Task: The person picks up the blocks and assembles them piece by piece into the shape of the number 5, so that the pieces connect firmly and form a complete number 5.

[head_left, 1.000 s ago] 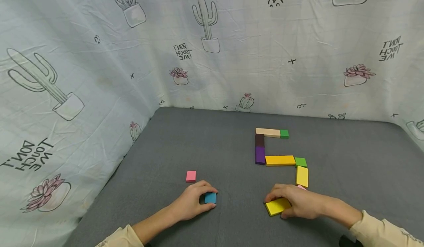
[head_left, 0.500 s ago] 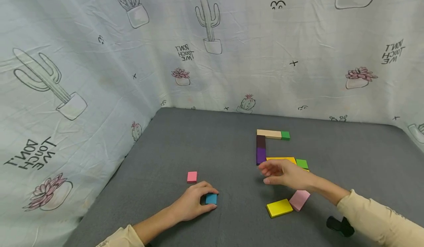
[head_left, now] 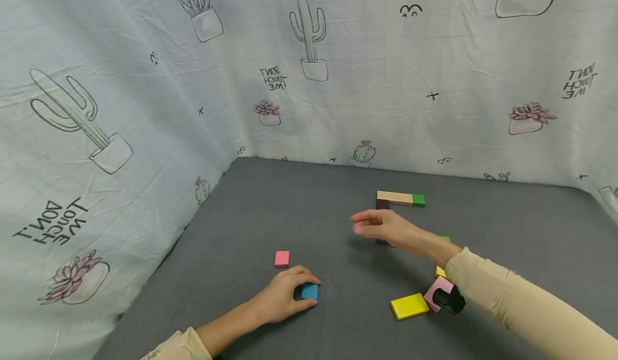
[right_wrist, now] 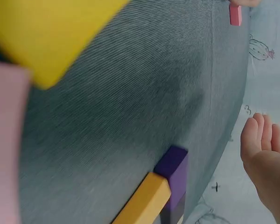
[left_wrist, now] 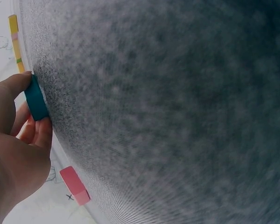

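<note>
My left hand (head_left: 282, 298) pinches a small blue block (head_left: 310, 291) that sits on the grey table, thumb on one side and fingers on the other. Just beyond it lies a pink square block (head_left: 282, 259). My right hand (head_left: 393, 228) hovers with nothing in it, fingers together and the thumb beneath, in front of the block chain. It hides most of the purple block, which shows in the right wrist view (right_wrist: 172, 168) against an orange-yellow block (right_wrist: 144, 200). Nearer me lie a yellow block (head_left: 409, 306) and a pink block (head_left: 433, 291), the latter partly covered by the wrist camera.
The chain's far end has a dark brown block (head_left: 382, 204), a beige block (head_left: 395, 198) and a green block (head_left: 418, 200). My right sleeve (head_left: 507, 290) crosses over the chain's near part. A white cactus-print cloth (head_left: 338, 108) hangs behind and left of the table.
My right hand has let go of the yellow block and moved up, away from me and leftward. That block stays on the table. The left hand keeps its pinch on the blue block.
</note>
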